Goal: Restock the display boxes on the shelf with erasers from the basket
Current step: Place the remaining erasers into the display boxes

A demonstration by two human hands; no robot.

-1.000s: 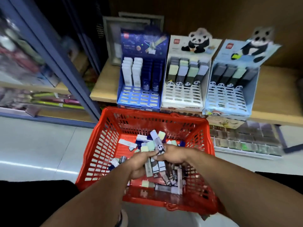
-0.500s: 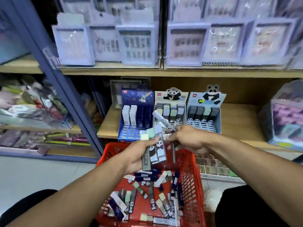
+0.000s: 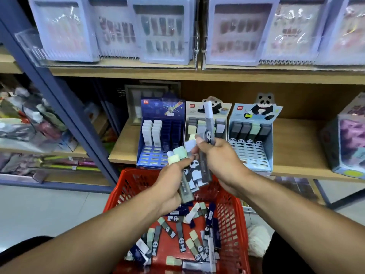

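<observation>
My left hand [image 3: 170, 181] grips a bundle of several panda erasers [image 3: 191, 171] with pale green and white tips, fanned upright above the red basket [image 3: 232, 212]. My right hand [image 3: 221, 165] pinches one or two long grey erasers [image 3: 209, 125] pointing up, right beside the bundle. Loose erasers [image 3: 189, 236] litter the basket floor. On the wooden shelf [image 3: 292, 155] stand three display boxes: a dark blue one [image 3: 161, 135], a white panda one [image 3: 205, 123] partly hidden by my hands, and a light blue panda one [image 3: 251, 143].
A blue shelf post [image 3: 59, 107] slants down on the left. Boxes of press-on nails [image 3: 164, 30] fill the upper shelf. A purple box [image 3: 349, 139] sits at the shelf's right end. Grey tile floor [image 3: 39, 210] lies left of the basket.
Both hands rose out of the basket with erasers and now hold them in front of the display boxes. My right hand has drawn grey erasers upward from the bundle. The view tilted up.
</observation>
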